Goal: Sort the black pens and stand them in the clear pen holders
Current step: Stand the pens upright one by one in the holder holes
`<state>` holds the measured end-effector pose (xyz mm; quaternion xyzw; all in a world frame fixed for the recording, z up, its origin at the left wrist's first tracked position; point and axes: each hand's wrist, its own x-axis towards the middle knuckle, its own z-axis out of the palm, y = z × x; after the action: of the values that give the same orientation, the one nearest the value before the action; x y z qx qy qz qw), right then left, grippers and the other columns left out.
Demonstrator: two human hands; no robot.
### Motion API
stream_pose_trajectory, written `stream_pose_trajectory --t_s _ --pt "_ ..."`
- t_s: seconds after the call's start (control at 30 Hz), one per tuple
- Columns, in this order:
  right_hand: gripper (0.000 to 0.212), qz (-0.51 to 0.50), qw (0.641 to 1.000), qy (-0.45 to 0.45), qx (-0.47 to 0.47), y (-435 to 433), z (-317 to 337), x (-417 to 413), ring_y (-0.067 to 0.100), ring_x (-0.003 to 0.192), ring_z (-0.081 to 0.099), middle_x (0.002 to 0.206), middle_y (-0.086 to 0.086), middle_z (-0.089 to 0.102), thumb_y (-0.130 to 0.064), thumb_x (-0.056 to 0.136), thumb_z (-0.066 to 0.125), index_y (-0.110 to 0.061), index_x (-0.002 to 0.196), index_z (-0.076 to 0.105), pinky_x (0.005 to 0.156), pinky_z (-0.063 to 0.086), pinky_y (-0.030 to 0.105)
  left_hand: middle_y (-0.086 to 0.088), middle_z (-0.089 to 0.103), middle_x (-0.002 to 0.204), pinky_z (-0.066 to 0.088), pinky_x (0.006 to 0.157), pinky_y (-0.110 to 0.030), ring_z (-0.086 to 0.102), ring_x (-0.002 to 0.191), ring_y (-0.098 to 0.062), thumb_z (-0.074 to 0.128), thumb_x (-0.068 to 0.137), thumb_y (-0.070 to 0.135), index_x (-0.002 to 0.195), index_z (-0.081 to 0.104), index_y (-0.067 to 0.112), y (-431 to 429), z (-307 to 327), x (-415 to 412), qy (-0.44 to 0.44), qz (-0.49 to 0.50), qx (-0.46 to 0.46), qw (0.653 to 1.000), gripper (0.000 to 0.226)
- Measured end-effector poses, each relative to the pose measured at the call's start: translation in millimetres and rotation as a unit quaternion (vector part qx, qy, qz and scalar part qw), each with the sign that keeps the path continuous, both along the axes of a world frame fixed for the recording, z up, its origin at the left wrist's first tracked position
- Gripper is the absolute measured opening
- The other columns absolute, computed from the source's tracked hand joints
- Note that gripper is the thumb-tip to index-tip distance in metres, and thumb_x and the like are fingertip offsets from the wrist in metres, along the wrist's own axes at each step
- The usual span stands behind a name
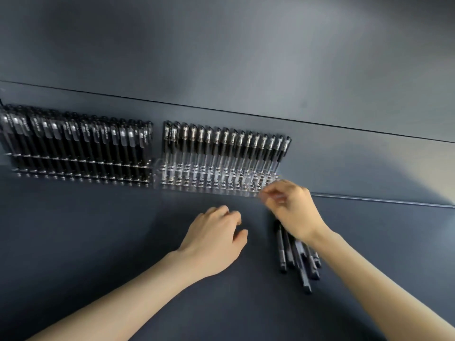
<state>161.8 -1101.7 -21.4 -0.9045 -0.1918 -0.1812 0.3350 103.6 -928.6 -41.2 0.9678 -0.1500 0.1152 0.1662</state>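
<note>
The left hand (216, 238) lies palm down, low over the table (98, 242), its fingers loosely curled and holding nothing. The right hand (294, 209) is at the near right corner of the right clear pen holder (211, 184), with thumb and forefinger drawn together. Motion blur hides whether it pinches anything there or only touches the acrylic. Under the right wrist and forearm a small heap of loose black pens (299, 260) lies flat on the table, roughly parallel, with their ends pointing toward the person. The right holder carries one row of black pens (226, 146) upright along its far side, their silver-trimmed tips uppermost, and rows of round holes show in the clear plate nearer the hands. Just beside it, on the left, stands the left clear pen holder (81, 172), packed with several rows of capped black pens (73, 139) that also stand upright and close together. The two holders sit nearly end to end in a line across the table. Behind them rises a dark grey panel (221, 57), crossed by a thin seam that slopes down to the right.
</note>
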Motion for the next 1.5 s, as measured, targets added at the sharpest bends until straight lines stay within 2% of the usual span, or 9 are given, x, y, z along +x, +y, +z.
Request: stream_pose_trajectory --t_s 0.33,0.63,0.67,0.7,0.73,0.8,0.87,1.23,1.5 --pt "0.041 0.088 0.979 0.079 -0.165 -94 -26 -6 0.018 0.138 0.029 0.149 -0.003 0.038 -0.028 0.098 0.047 -0.021 0.138 0.046 0.109 0.017 0.021 -0.001 0.051 0.123 0.038 0.096 -0.033 0.045 0.117 -0.021 0.046 0.086 0.063 0.124 0.048 0.013 -105 -8 -11 0.050 0.135 -0.060 0.988 0.063" --pt "0.046 0.099 0.982 0.084 -0.137 -102 -36 -3 0.017 0.140 0.023 0.146 -0.005 0.041 -0.036 0.097 0.045 -0.021 0.140 0.042 0.114 0.023 0.035 0.004 0.043 0.071 0.045 0.061 -0.030 0.057 0.076 -0.036 0.073 0.076 0.038 0.090 0.057 0.002 -115 12 11 0.194 0.184 -0.185 0.946 0.042" --pt "0.046 0.100 0.982 0.084 -0.138 -103 -36 -2 0.017 0.139 0.023 0.146 -0.005 0.041 -0.036 0.097 0.045 -0.021 0.140 0.041 0.113 0.024 0.039 -0.014 0.046 0.105 0.035 0.051 -0.026 0.051 0.074 -0.041 0.074 0.075 0.035 0.086 0.056 -0.006 -114 14 12 0.199 0.184 -0.189 0.944 0.046" --pt "0.046 0.102 0.982 0.085 -0.138 -103 -36 -2 0.017 0.139 0.023 0.145 -0.006 0.041 -0.037 0.097 0.045 -0.021 0.140 0.042 0.113 0.024 0.040 -0.027 0.042 0.076 0.026 0.047 -0.024 0.048 0.071 -0.039 0.075 0.075 0.032 0.079 0.052 -0.009 -113 16 12 0.207 0.183 -0.191 0.942 0.047" --pt "0.046 0.105 0.981 0.084 -0.137 -103 -36 -2 0.017 0.138 0.024 0.144 -0.006 0.043 -0.037 0.097 0.045 -0.021 0.140 0.042 0.112 0.025 0.041 -0.021 0.033 0.060 0.021 0.045 -0.024 0.037 0.053 -0.035 0.075 0.075 0.031 0.072 0.050 -0.008 -113 18 11 0.210 0.180 -0.189 0.942 0.046" --pt "0.044 0.110 0.982 0.079 -0.134 -104 -37 -2 0.018 0.137 0.026 0.142 -0.006 0.045 -0.037 0.097 0.045 -0.022 0.139 0.043 0.111 0.027 0.041 -0.008 0.044 0.094 0.018 0.045 -0.024 0.046 0.085 -0.019 0.075 0.076 0.031 0.064 0.050 -0.003 -112 22 9 0.224 0.169 -0.187 0.942 0.044" --pt "0.043 0.110 0.982 0.078 -0.133 -104 -38 -1 0.018 0.136 0.026 0.141 -0.006 0.046 -0.037 0.097 0.044 -0.022 0.138 0.044 0.110 0.027 0.041 -0.013 0.021 0.057 0.017 0.045 -0.025 0.018 0.049 -0.011 0.076 0.075 0.032 0.064 0.048 -0.006 -112 25 9 0.239 0.167 -0.179 0.940 0.049" --pt "0.042 0.102 0.983 0.081 -0.132 -104 -36 -4 0.016 0.141 0.020 0.148 -0.008 0.037 -0.037 0.098 0.044 -0.024 0.138 0.045 0.115 0.021 0.038 0.003 0.015 0.055 0.014 0.051 -0.027 0.017 0.049 -0.015 0.063 0.087 0.029 0.056 0.023 0.017 -103 21 10 0.224 0.141 -0.243 0.933 0.053" --pt "0.017 0.172 0.942 0.149 0.248 -34 14 -15 0.005 0.080 0.065 0.086 -0.007 0.068 -0.024 0.089 0.063 -0.017 0.104 0.058 0.082 0.051 0.020 -0.011 0.063 0.083 0.058 0.062 -0.031 0.070 0.074 -0.022 0.049 0.098 0.025 0.098 0.054 -0.006 -56 33 -10 0.178 0.037 -0.440 0.879 0.031"
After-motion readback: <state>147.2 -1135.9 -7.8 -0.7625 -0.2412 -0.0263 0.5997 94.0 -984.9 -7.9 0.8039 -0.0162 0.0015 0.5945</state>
